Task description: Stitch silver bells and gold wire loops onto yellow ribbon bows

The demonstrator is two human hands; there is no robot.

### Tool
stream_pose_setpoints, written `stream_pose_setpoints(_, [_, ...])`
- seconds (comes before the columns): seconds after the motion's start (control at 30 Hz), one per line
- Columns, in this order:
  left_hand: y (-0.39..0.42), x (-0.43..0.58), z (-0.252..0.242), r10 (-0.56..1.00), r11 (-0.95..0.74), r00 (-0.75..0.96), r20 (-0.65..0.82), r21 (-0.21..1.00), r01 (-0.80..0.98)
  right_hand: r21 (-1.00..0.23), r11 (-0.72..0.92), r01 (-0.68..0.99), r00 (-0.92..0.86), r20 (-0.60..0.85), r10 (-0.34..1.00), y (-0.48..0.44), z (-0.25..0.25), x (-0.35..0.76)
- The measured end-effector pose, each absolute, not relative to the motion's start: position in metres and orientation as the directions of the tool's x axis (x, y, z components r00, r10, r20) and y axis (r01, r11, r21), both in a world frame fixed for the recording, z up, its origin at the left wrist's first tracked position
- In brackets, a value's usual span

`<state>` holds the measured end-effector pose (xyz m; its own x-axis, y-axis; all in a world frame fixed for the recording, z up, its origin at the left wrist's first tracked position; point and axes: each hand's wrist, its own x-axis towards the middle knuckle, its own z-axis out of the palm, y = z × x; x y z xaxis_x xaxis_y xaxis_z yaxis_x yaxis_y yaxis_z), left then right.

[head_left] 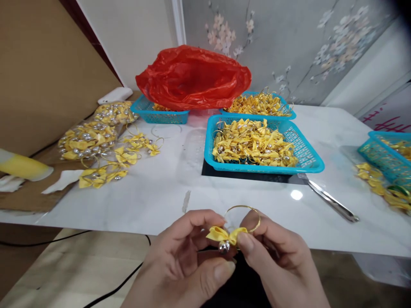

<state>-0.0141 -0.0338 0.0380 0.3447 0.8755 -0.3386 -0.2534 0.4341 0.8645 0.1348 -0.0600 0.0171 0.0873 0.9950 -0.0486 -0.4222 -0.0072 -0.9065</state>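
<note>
A small yellow ribbon bow point(221, 234) with a silver bell point(224, 246) and a thin gold loop point(243, 207) is held just off the table's front edge. My right hand point(278, 252) pinches the bow's right side between thumb and forefinger, with the loop rising above it. Around the left side curls my left hand point(192, 261), its fingers at and behind the bow and its thumb below the bell. The left fingers' exact contact is partly hidden.
A blue basket point(308, 164) of yellow bows stands mid-table, with tweezers point(334, 201) to its right. Behind are another filled basket point(289, 114) and a red plastic bag point(192, 77). Loose bows point(99, 175) and bagged bows point(86, 141) lie left. Another basket point(385, 158) is far right.
</note>
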Motion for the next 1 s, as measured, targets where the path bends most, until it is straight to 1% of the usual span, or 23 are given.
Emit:
stream_pose_setpoints(0.17, [-0.033,-0.012,0.041,0.888,0.434,0.282,-0.363,0.866,-0.250,-0.897,-0.016,-0.442,0.039,-0.037,0.999,-0.059,0.013,0.137])
stream_pose_setpoints(0.23, [-0.033,-0.012,0.041,0.880,0.453,0.285,-0.381,0.854,-0.255,-0.909,-0.019,-0.417,0.017,-0.029,0.999,-0.059,0.011,0.139])
stream_pose_setpoints(0.33, [-0.033,-0.012,0.042,0.877,0.458,0.290,-0.383,0.849,-0.262,-0.926,-0.052,-0.373,0.011,-0.061,0.998,-0.060,0.010,0.140])
stream_pose_setpoints(0.43, [-0.033,-0.012,0.043,0.874,0.454,0.311,-0.373,0.854,-0.253,-0.916,-0.081,-0.393,0.042,-0.106,0.993,-0.062,0.011,0.138])
stream_pose_setpoints(0.5, [-0.032,-0.012,0.044,0.869,0.457,0.330,-0.369,0.855,-0.246,-0.905,-0.089,-0.416,0.026,-0.110,0.994,-0.063,0.011,0.137])
stream_pose_setpoints(0.57, [-0.031,-0.013,0.045,0.861,0.466,0.348,-0.372,0.850,-0.245,-0.911,-0.101,-0.401,-0.011,-0.105,0.994,-0.062,0.010,0.138])
stream_pose_setpoints(0.63, [-0.031,-0.013,0.046,0.849,0.489,0.356,-0.391,0.837,-0.245,-0.941,-0.080,-0.328,-0.046,-0.069,0.997,-0.060,0.008,0.143])
stream_pose_setpoints(0.67, [-0.030,-0.014,0.047,0.843,0.502,0.357,-0.403,0.828,-0.251,-0.964,-0.044,-0.263,-0.059,-0.029,0.998,-0.058,0.008,0.147])
stream_pose_setpoints(0.73, [-0.029,-0.014,0.048,0.837,0.519,0.353,-0.418,0.811,-0.269,-0.992,0.070,-0.108,-0.066,0.077,0.995,-0.053,0.008,0.154])
stream_pose_setpoints(0.8, [-0.029,-0.015,0.048,0.836,0.522,0.354,-0.418,0.805,-0.281,-0.986,0.164,0.010,-0.059,0.163,0.985,-0.048,0.009,0.160])
stream_pose_setpoints(0.87, [-0.029,-0.015,0.048,0.833,0.526,0.358,-0.423,0.806,-0.271,-0.981,0.189,0.053,-0.044,0.187,0.981,-0.046,0.010,0.163])
stream_pose_setpoints(0.93, [-0.029,-0.016,0.048,0.829,0.529,0.357,-0.430,0.810,-0.254,-0.989,0.150,0.010,-0.052,0.149,0.988,-0.045,0.009,0.162])
stream_pose_setpoints(1.0, [-0.029,-0.016,0.048,0.829,0.530,0.353,-0.433,0.809,-0.253,-0.992,0.073,-0.105,-0.079,0.082,0.994,-0.046,0.007,0.159])
